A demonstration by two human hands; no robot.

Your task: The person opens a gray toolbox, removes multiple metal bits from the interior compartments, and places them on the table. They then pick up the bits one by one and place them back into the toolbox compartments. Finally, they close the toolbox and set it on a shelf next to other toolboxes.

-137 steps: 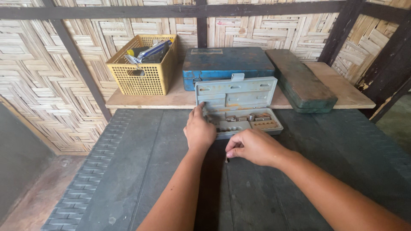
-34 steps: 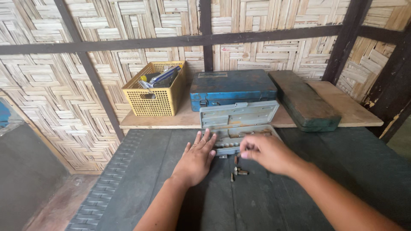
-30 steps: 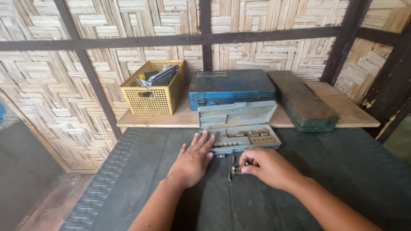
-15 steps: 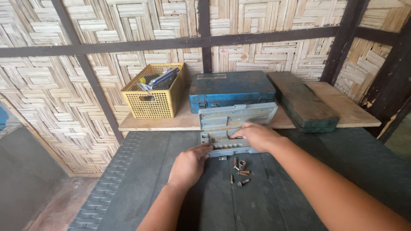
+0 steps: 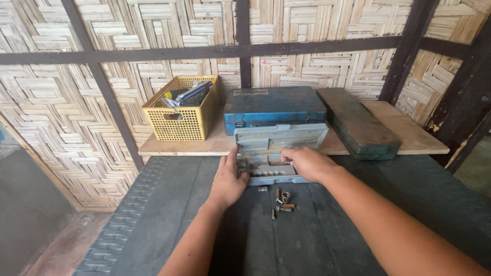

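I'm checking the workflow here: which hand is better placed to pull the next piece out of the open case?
Right hand: its fingers are inside the open case, while the left hand grips its left edge.

right hand [image 5: 307,162] covered the open socket case [image 5: 279,153] tray's right part; loose bits [image 5: 283,200] too small to identify.
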